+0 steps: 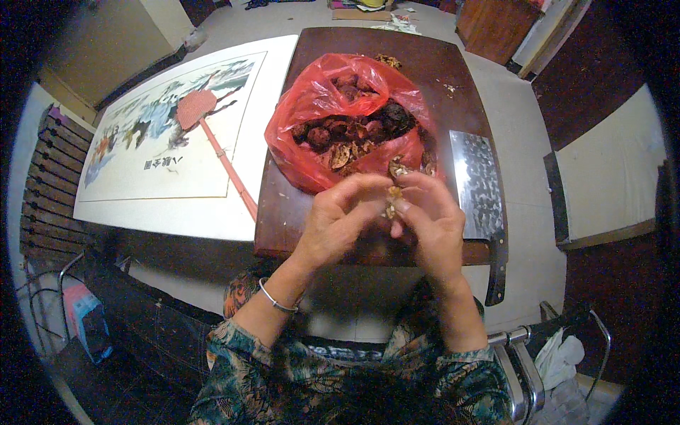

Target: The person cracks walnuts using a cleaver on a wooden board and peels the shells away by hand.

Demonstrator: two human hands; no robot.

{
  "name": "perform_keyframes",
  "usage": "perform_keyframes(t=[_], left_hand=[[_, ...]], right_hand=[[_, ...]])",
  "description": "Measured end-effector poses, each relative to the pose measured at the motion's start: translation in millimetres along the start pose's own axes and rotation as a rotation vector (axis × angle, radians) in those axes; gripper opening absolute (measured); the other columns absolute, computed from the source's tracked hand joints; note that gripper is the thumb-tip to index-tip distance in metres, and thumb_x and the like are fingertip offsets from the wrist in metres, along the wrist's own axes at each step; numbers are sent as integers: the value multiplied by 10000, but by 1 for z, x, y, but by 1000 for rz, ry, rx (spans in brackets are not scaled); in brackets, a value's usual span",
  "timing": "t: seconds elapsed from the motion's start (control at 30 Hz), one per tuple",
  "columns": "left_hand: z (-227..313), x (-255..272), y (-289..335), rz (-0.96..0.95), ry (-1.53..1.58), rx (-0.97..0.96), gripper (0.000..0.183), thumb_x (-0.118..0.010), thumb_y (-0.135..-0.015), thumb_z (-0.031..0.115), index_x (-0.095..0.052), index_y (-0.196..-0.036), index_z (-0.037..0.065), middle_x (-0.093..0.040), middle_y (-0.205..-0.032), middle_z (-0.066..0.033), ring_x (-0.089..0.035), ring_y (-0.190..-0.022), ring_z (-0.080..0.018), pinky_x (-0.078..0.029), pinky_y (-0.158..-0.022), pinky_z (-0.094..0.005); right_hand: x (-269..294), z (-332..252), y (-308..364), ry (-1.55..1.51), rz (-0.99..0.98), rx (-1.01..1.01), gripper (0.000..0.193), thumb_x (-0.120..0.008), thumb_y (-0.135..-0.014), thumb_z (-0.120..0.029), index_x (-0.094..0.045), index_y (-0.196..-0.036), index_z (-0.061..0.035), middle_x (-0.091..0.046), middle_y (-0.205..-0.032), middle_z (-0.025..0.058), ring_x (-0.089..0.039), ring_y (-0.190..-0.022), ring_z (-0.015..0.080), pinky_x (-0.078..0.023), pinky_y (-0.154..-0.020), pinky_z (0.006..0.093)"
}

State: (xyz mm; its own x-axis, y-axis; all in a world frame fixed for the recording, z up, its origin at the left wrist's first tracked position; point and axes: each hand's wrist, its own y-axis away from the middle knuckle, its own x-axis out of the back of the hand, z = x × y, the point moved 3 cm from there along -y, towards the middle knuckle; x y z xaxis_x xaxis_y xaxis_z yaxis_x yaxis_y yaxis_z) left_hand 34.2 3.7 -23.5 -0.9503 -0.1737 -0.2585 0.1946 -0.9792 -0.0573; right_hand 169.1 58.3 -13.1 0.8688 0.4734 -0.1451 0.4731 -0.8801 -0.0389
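Note:
My left hand (336, 219) and my right hand (435, 223) meet over the near edge of the dark brown table (283, 227). Between their fingertips they pinch a small pale walnut piece (392, 203). Just beyond the fingers is a red plastic bag (290, 159), its mouth spread wide. Dark round walnuts (320, 136) and broken brown shells (343, 154) lie inside it. A cracked shell half (398, 167) shows right above my fingertips. To the right of my right hand rests a cleaver (476, 185), its black handle jutting over the table edge.
A white table (244, 205) with a landscape picture adjoins on the left, bearing a pink fly swatter (197, 110). More shell bits (388, 61) lie behind the bag. A metal-framed chair (520, 375) stands at lower right; a wooden cabinet (496, 28) is at the far right.

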Motion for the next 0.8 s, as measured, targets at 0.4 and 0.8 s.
perform_keyframes(t=[0.4, 0.8], left_hand=[[-13, 5, 2, 21, 80, 143, 180, -601, -862, 97, -595, -1013, -2, -638, -875, -50, -594, -732, -95, -478, -612, -210], [-5, 2, 5, 25, 77, 245, 167, -613, -859, 127, -590, -993, 31, -637, -809, -34, -590, -632, -77, -434, -491, -184]], right_hand=[[3, -13, 2, 645, -70, 598, 93, -596, -817, -35, -593, -901, 6, -604, -799, 155, -616, -681, 273, -489, -592, 333], [2, -21, 4, 848, -132, 760, 127, -657, -760, -20, -583, -863, -10, -595, -758, 112, -604, -624, 261, -482, -523, 338]])
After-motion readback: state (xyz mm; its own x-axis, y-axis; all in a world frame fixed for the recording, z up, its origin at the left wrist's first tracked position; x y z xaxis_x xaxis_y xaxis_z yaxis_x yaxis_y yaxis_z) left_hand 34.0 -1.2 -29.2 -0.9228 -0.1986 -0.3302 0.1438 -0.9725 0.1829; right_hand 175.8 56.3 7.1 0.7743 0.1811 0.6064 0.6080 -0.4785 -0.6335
